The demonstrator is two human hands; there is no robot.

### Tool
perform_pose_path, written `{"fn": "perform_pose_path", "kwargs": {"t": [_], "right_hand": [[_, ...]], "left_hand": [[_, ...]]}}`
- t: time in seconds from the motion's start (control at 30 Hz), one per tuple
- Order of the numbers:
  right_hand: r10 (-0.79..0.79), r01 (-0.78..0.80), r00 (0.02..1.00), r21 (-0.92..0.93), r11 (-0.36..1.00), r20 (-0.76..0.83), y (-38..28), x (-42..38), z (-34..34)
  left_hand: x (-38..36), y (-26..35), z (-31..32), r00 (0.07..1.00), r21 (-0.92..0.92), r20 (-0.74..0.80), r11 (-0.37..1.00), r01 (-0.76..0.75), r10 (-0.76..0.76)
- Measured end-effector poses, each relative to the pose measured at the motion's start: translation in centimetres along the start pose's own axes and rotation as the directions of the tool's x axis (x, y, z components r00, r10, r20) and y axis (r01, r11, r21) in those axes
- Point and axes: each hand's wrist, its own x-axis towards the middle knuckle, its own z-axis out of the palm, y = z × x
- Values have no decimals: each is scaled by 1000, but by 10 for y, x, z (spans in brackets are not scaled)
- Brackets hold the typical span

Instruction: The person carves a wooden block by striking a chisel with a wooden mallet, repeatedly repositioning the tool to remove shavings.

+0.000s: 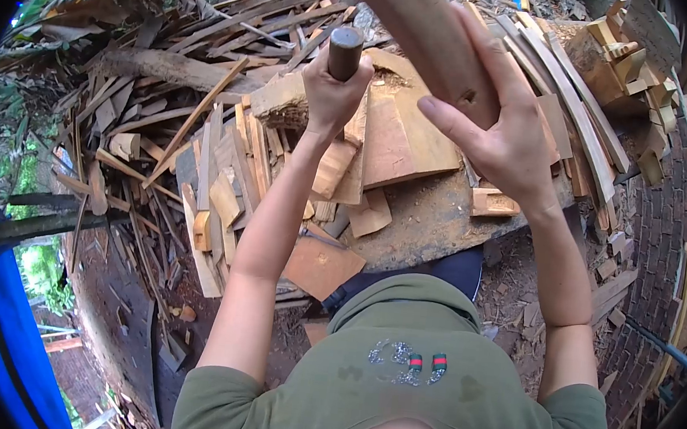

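My left hand is closed round a thick, upright round tool handle with a dark, worn top. Its lower end is hidden behind the fist, so I cannot make out the tool's kind. My right hand holds a smooth, curved piece of wood that rises past the top edge of view. The thumb is stretched out to the left, and the fingers lie along the wood's right side. Below my hands, a broad pale wooden block rests on a work board strewn with chips.
Loose offcuts and strips pile up on the left. Long slats lean at the right beside a stump carrying cut pieces. A flat wood piece lies near my lap. A blue tarp hangs at the lower left.
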Motion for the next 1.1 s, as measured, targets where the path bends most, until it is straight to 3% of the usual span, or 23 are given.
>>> {"fn": "perform_pose_path", "kwargs": {"t": [0.07, 0.13, 0.27, 0.33, 0.43, 0.47, 0.53, 0.6, 0.67, 0.93, 1.0, 1.03, 1.1], "right_hand": [[316, -317, 913, -41, 948, 259, -6, -10, 2], [366, -361, 871, -78, 929, 330, -7, -17, 1], [353, -380, 903, 68, 923, 244, 1, -41, 7], [408, -444, 868, 73, 893, 284, 5, -52, 7], [464, -490, 865, 123, 863, 189, 10, -70, 8], [463, -488, 867, 123, 864, 185, 11, -77, 6], [497, -518, 852, 127, 846, 167, 12, -88, 1], [532, -555, 830, 157, 817, 167, 12, -96, -3], [569, -592, 805, 183, 785, 167, 11, -103, -6], [649, -669, 743, 137, 731, 161, 14, -118, -8], [646, -666, 746, 131, 735, 163, 14, -119, -7], [644, -663, 748, 126, 738, 162, 13, -120, -6], [648, -666, 743, 86, 741, 171, 13, -121, -4]], "left_hand": [[-2, 6, -4, 1000, 30, 8, 1000, 9, -10], [-4, 5, -1, 997, -114, -70, 993, 26, -34], [-18, 2, -14, 995, -119, -101, 993, 9, -21], [-24, 2, -22, 993, -126, -97, 991, 50, -62], [-27, 21, -28, 983, -205, -186, 978, -35, -4], [-24, 15, -36, 972, -214, -233, 977, -15, -36], [-17, 26, -47, 914, -425, -340, 903, 63, -223], [-9, 31, -56, 787, -529, -508, 848, 34, -349], [-9, 32, -65, 725, -467, -619, 884, -33, -301], [-70, 29, -88, 804, -396, -558, 917, -40, -206], [-83, 40, -94, 931, -45, -366, 999, -4, -13], [-88, 49, -99, 952, -78, -302, 996, 36, -58], [-100, 47, -109, 969, 245, -211, 967, -76, 129]]}}
